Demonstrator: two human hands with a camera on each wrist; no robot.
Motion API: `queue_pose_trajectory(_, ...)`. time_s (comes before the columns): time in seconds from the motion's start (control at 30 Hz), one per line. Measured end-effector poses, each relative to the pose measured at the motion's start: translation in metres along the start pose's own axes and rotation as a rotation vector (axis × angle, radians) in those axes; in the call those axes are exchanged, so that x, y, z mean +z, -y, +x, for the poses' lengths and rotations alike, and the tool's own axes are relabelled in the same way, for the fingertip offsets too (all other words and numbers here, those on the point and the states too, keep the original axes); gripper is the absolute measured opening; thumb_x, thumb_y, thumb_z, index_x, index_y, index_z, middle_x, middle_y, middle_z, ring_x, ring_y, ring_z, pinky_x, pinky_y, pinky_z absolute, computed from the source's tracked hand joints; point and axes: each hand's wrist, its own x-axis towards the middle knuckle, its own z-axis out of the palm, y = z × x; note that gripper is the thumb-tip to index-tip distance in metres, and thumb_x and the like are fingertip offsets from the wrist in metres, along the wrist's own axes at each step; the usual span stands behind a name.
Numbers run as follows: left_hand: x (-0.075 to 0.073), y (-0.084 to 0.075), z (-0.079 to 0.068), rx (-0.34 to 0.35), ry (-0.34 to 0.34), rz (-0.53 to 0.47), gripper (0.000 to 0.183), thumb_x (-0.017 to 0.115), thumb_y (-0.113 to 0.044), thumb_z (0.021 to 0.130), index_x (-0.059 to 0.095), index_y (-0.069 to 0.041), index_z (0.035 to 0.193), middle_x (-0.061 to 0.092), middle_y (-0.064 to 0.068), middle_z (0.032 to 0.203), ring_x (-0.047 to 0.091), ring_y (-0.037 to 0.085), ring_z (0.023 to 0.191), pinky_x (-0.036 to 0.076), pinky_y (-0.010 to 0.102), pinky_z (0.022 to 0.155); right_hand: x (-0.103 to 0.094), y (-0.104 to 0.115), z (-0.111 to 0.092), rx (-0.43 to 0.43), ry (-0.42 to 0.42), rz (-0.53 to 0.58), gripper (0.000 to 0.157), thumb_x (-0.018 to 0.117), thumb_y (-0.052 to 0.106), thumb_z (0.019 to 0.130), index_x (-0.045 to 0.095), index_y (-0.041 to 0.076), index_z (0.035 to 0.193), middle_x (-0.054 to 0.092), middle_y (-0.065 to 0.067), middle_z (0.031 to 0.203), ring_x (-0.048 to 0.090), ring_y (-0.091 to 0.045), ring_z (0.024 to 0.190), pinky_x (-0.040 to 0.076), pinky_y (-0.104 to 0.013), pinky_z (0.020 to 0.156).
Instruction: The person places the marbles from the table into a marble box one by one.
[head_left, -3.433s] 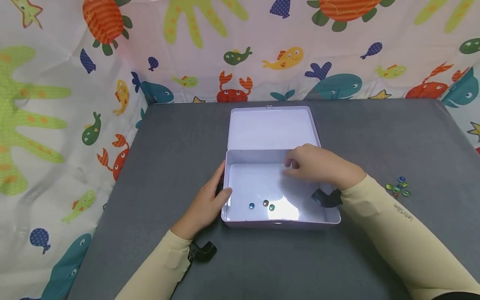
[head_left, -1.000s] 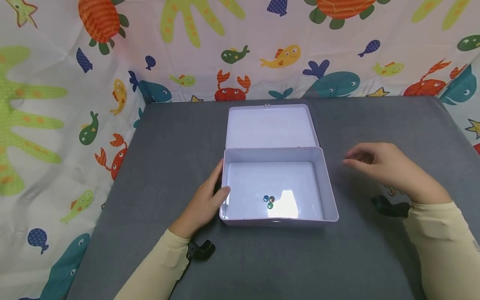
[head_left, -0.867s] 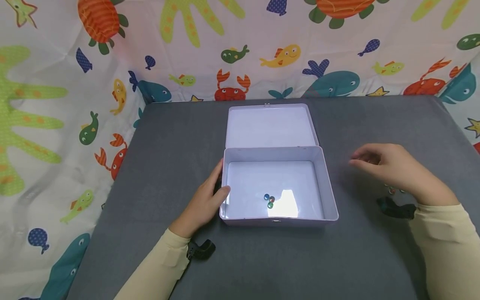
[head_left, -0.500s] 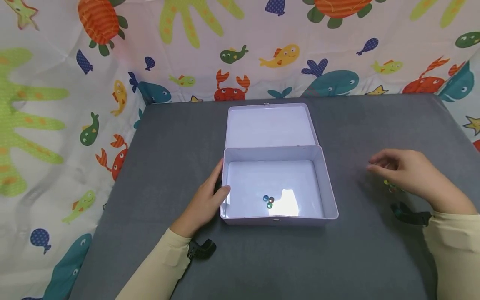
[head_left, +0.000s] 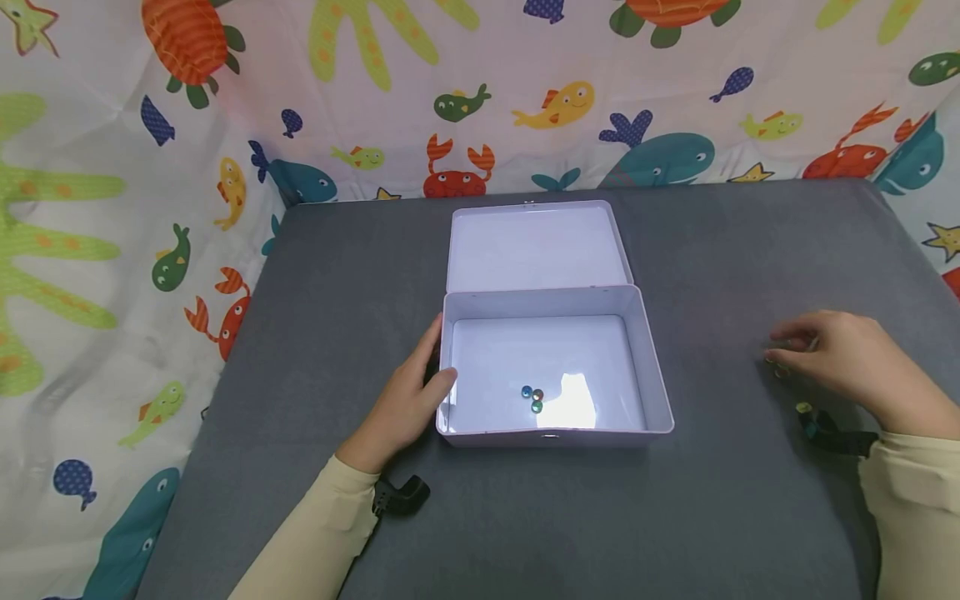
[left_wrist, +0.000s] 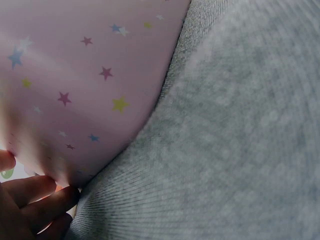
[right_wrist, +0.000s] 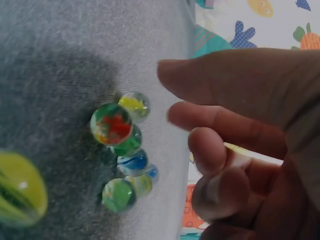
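A lilac tin box (head_left: 495, 358), its lid (head_left: 540, 246) laid back, stands in the middle of the table. My left hand (head_left: 397, 404) holds its left wall, thumb at the rim and fingers along the outside. Three glass marbles, blue (head_left: 527, 391), brown (head_left: 538, 395) and green (head_left: 537, 407), lie together inside. At the right, my right hand (head_left: 858, 358) is low over a cluster of glass marbles, partly hiding them. In the right wrist view a red-and-green marble (right_wrist: 111, 124) is among them, and thumb and fingertips are apart with nothing between them.
A yellow-green marble (head_left: 804, 407) lies apart, close to the right wrist's black camera (head_left: 832, 437). The grey tabletop (head_left: 600, 525) meets a sea-animal printed cloth (head_left: 510, 75) at the back and left. Stars decorate the box's outer wall (left_wrist: 95, 75).
My right hand has moved from over the box to the right, then lowered toward the table marbles. The marbles in the box have rolled together. My left hand stays at the box.
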Motion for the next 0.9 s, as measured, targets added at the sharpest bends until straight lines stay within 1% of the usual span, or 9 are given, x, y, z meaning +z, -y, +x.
queue_pose_trajectory(0.13,0.0001,0.0012,0.0002,0.001,-0.002,0.004,0.076,0.048,-0.034,0.103,0.013,-0.026,0.171,0.02,-0.005,0.174,0.023,0.025,0.159,0.023,0.061,0.124,0.0014,-0.0042,-0.0006,0.026,0.06,0.005,0.033,0.082,0.021,0.088,0.074,-0.01,0.095,0.055,-0.005,0.072,0.049,-0.02,0.067,0.037,-0.037,0.057)
queue_pose_trajectory(0.27,-0.0006,0.0001,-0.0007,-0.001,-0.001,0.006,0.076,0.047,-0.035,0.103,0.013,-0.027,0.171,0.02,-0.004,0.174,0.023,0.024,0.159,0.024,0.061,0.124,0.004,-0.0075,0.0,0.033,0.081,0.008,0.032,0.08,0.02,0.089,0.074,-0.01,0.097,0.054,-0.004,0.072,0.048,-0.021,0.067,0.036,-0.036,0.056)
queue_pose_trajectory(0.53,-0.001,-0.0021,-0.0007,-0.007,0.001,0.008,0.076,0.047,-0.035,0.104,0.013,-0.028,0.171,0.02,-0.004,0.174,0.024,0.024,0.158,0.024,0.061,0.124,0.0077,-0.0095,0.0002,-0.003,0.04,-0.014,0.026,0.081,0.022,0.088,0.074,-0.003,0.085,0.054,0.001,0.068,0.047,-0.017,0.063,0.036,-0.035,0.056)
queue_pose_trajectory(0.63,-0.0008,-0.0017,-0.0005,-0.008,0.003,0.006,0.076,0.047,-0.035,0.104,0.012,-0.028,0.171,0.019,-0.005,0.174,0.023,0.024,0.159,0.024,0.061,0.124,0.0072,-0.0085,0.0006,-0.003,0.052,-0.005,0.027,0.081,0.022,0.089,0.075,-0.004,0.086,0.057,0.002,0.067,0.048,-0.017,0.064,0.038,-0.035,0.056)
queue_pose_trajectory(0.77,-0.001,-0.0011,-0.0003,-0.009,0.001,0.002,0.076,0.046,-0.035,0.104,0.011,-0.029,0.171,0.019,-0.005,0.174,0.022,0.024,0.159,0.024,0.061,0.124,0.0068,-0.0057,0.0021,-0.009,0.043,0.01,0.029,0.081,0.024,0.09,0.075,-0.004,0.087,0.061,0.002,0.067,0.051,-0.017,0.064,0.041,-0.035,0.056)
queue_pose_trajectory(0.83,-0.0009,-0.0005,-0.0001,-0.007,0.001,0.002,0.076,0.047,-0.035,0.104,0.012,-0.028,0.171,0.019,-0.005,0.174,0.023,0.024,0.159,0.024,0.062,0.124,0.0076,-0.0053,0.0023,-0.018,0.034,0.018,0.029,0.082,0.024,0.089,0.076,-0.004,0.088,0.062,0.002,0.068,0.052,-0.016,0.064,0.041,-0.033,0.056)
queue_pose_trajectory(0.9,-0.0008,-0.0004,-0.0008,-0.01,0.006,0.002,0.076,0.047,-0.036,0.104,0.012,-0.028,0.171,0.02,-0.004,0.174,0.024,0.024,0.158,0.025,0.062,0.123,0.0089,-0.0058,0.0015,-0.022,0.043,0.032,0.029,0.082,0.024,0.09,0.076,-0.004,0.089,0.061,0.002,0.069,0.051,-0.015,0.065,0.04,-0.032,0.055)
